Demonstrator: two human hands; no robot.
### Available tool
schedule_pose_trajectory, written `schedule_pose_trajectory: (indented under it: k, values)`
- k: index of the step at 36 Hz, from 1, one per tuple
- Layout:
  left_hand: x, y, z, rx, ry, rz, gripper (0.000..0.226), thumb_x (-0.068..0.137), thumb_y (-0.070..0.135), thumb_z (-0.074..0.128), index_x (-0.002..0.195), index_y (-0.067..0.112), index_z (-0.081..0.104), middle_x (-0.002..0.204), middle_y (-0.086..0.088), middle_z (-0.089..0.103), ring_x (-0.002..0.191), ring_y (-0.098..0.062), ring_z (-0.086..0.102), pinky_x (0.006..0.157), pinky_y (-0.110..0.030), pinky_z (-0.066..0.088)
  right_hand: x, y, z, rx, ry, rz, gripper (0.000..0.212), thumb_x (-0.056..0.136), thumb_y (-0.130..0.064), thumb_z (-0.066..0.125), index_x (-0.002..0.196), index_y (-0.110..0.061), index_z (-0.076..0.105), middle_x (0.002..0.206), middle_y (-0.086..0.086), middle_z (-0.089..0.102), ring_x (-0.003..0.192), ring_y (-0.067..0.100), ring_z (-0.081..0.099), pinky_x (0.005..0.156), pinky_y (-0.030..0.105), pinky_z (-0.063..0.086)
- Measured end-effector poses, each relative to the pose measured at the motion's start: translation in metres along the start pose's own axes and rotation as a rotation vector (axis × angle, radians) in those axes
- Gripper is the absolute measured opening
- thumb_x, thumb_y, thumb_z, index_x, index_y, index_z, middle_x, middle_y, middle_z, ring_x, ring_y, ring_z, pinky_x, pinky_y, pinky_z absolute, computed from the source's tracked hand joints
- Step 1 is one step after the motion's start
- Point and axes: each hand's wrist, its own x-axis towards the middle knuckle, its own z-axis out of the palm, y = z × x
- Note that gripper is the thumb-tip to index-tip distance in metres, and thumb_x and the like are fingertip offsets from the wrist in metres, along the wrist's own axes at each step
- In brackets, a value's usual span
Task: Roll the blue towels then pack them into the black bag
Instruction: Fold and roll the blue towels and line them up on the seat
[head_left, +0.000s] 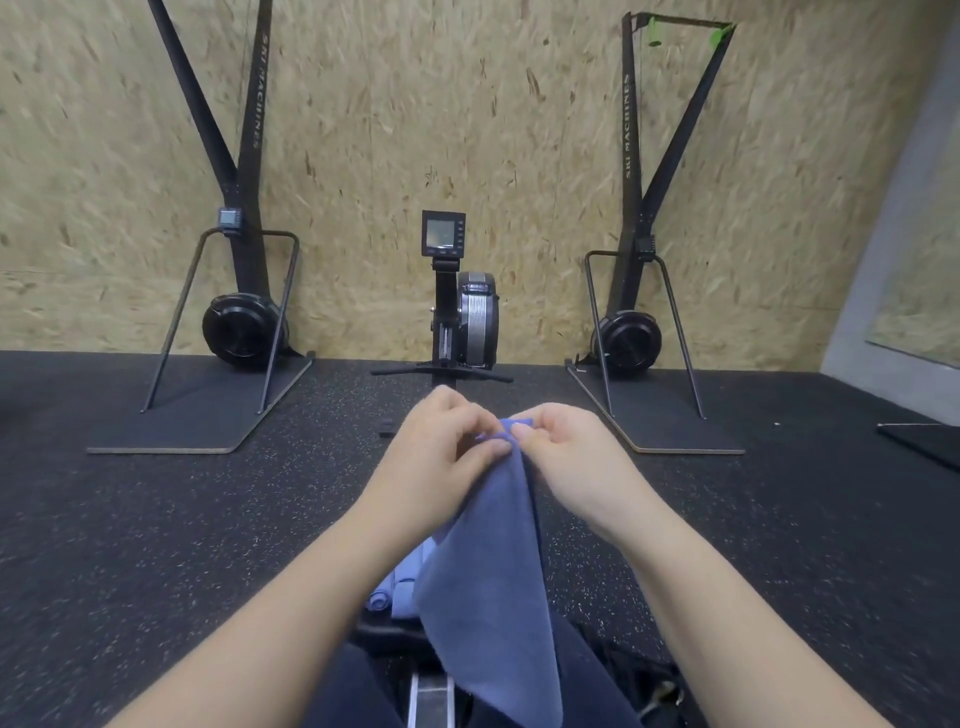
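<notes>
Blue towel hanging unrolled in a soft drape over the lap, top corner pinched between left hand and right hand, paler blue towels lying beneath, speckled black floor

Both forearms are bare from the bottom edge of the view to the wrists, with no sleeve in view. The left hand and right hand wear no gloves, rings or watch. Dark navy trousers cover the legs at the bottom of the view.
</notes>
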Motion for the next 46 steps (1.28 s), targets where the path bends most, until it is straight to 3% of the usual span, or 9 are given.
schedule_pose_trajectory:
  k: [7, 17, 23, 27, 30, 37, 40, 43, 46]
  values:
    - [0.0, 0.003, -0.006, 0.162, -0.027, 0.022, 0.024, 0.083, 0.039, 0.063, 0.07, 0.044, 0.044, 0.079, 0.017, 0.055, 0.085, -0.011, 0.053, 0.084, -0.041, 0.043, -0.008, -0.01, -0.004, -0.173, -0.107, -0.085, 0.018, 0.094, -0.017, 0.051, 0.093, -0.024, 0.068, 0.072, -0.007, 0.066, 0.056, -0.001, 0.047, 0.056, 0.021, 0.037]
    - [-0.001, 0.008, -0.009, 0.151, -0.068, -0.068, 0.011, 0.085, 0.03, 0.067, 0.079, 0.028, 0.057, 0.076, 0.011, 0.056, 0.074, -0.001, 0.049, 0.067, -0.025, 0.036, -0.012, -0.019, -0.015, -0.343, -0.203, -0.135, 0.016, 0.094, -0.024, 0.051, 0.094, -0.025, 0.067, 0.068, -0.004, 0.064, 0.056, 0.007, 0.047, 0.058, 0.031, 0.039]
    - [-0.001, 0.013, -0.01, 0.16, -0.044, -0.075, 0.027, 0.079, 0.034, 0.073, 0.068, 0.033, 0.048, 0.069, 0.012, 0.053, 0.069, 0.001, 0.048, 0.063, -0.021, 0.035, -0.014, -0.017, -0.014, -0.299, -0.208, -0.13, 0.023, 0.094, -0.018, 0.046, 0.093, -0.027, 0.067, 0.076, -0.007, 0.066, 0.065, 0.008, 0.053, 0.067, 0.033, 0.046]
    - [-0.002, 0.014, -0.01, 0.119, 0.048, -0.123, 0.027, 0.074, 0.033, 0.075, 0.065, 0.028, 0.05, 0.065, 0.012, 0.056, 0.065, -0.002, 0.05, 0.066, -0.027, 0.043, -0.014, -0.013, -0.013, -0.076, -0.223, -0.087, 0.015, 0.087, -0.034, 0.057, 0.091, -0.026, 0.068, 0.087, 0.0, 0.073, 0.075, 0.005, 0.059, 0.081, 0.036, 0.05]
    - [-0.002, 0.013, -0.009, -0.003, 0.104, -0.145, 0.024, 0.074, 0.029, 0.076, 0.064, 0.026, 0.054, 0.063, 0.009, 0.059, 0.061, -0.005, 0.052, 0.065, -0.03, 0.045, -0.013, -0.011, -0.014, -0.003, -0.237, -0.109, 0.005, 0.089, -0.02, 0.065, 0.094, -0.022, 0.067, 0.089, -0.004, 0.075, 0.08, -0.001, 0.063, 0.085, 0.026, 0.049]
    - [-0.008, -0.006, -0.008, -0.094, 0.005, -0.079, 0.024, 0.081, 0.019, 0.075, 0.083, 0.034, 0.056, 0.086, 0.018, 0.063, 0.079, -0.005, 0.059, 0.075, -0.017, 0.044, -0.007, 0.006, -0.009, 0.13, -0.115, -0.119, 0.018, 0.091, -0.009, 0.057, 0.088, -0.023, 0.069, 0.089, 0.006, 0.075, 0.087, 0.02, 0.068, 0.091, 0.048, 0.049]
    - [-0.012, -0.023, -0.013, 0.002, -0.101, -0.063, 0.027, 0.073, 0.042, 0.076, 0.085, 0.037, 0.053, 0.097, 0.02, 0.056, 0.099, -0.003, 0.05, 0.084, -0.013, 0.035, -0.005, 0.01, -0.011, 0.201, -0.058, -0.138, 0.025, 0.093, -0.001, 0.053, 0.088, -0.022, 0.066, 0.087, 0.0, 0.075, 0.085, 0.013, 0.067, 0.089, 0.042, 0.049]
    - [-0.014, -0.04, -0.018, 0.144, -0.243, -0.05, 0.04, 0.059, 0.072, 0.055, 0.09, 0.046, 0.054, 0.118, 0.025, 0.038, 0.118, -0.003, 0.027, 0.101, -0.027, 0.026, -0.004, 0.011, -0.014, 0.258, -0.02, -0.155, 0.024, 0.094, -0.001, 0.053, 0.088, -0.021, 0.065, 0.085, -0.004, 0.073, 0.082, 0.007, 0.064, 0.082, 0.029, 0.048]
    - [-0.016, -0.047, -0.021, 0.26, -0.359, -0.054, 0.039, 0.057, 0.074, 0.059, 0.093, 0.062, 0.048, 0.135, 0.021, 0.023, 0.127, 0.003, 0.009, 0.11, -0.043, 0.017, -0.002, 0.012, -0.019, 0.289, -0.02, -0.177, 0.023, 0.095, -0.001, 0.052, 0.09, -0.02, 0.064, 0.083, -0.008, 0.072, 0.08, 0.003, 0.061, 0.076, 0.02, 0.045]
